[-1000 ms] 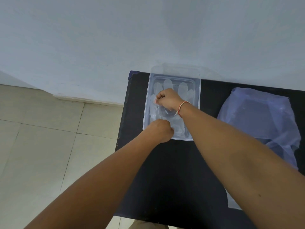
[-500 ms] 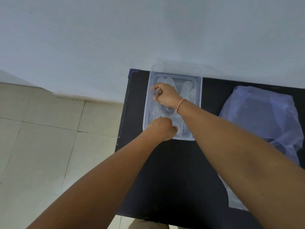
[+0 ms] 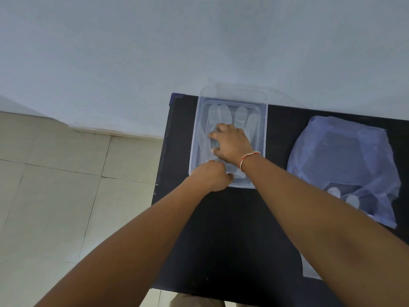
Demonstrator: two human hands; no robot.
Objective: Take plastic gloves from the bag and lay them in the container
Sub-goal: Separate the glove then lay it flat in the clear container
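right hand (image 3: 232, 145) has gone from a loose fist a second ago to spread flat, palm down, pressing on the glove (image 3: 223, 116) in the container (image 3: 264, 138). left hand (image 3: 212, 177) hasn't really shifted, it's curled up at the container's near edge, fingers clenched on what looks like the cuff end of the glove, though the film is too clear to be sure it's actually pinched.

so the glove is lying inside the container, long axis running along the container's length, fingertips pointing at the far wall end and cuff toward the near rim. it sits directly under the right palm, so that hand is the one on top of it, with the left only at the tail end.

my guess is this is the smoothing-out bit of one lay-down, not finished overall. the bag (image 3: 345, 165) is well off to the right of the container on the black table (image 3: 232, 229), and a couple more glove fingers (image 3: 353, 201) show through its near end. right hand is the nearer one to it for the next grab.
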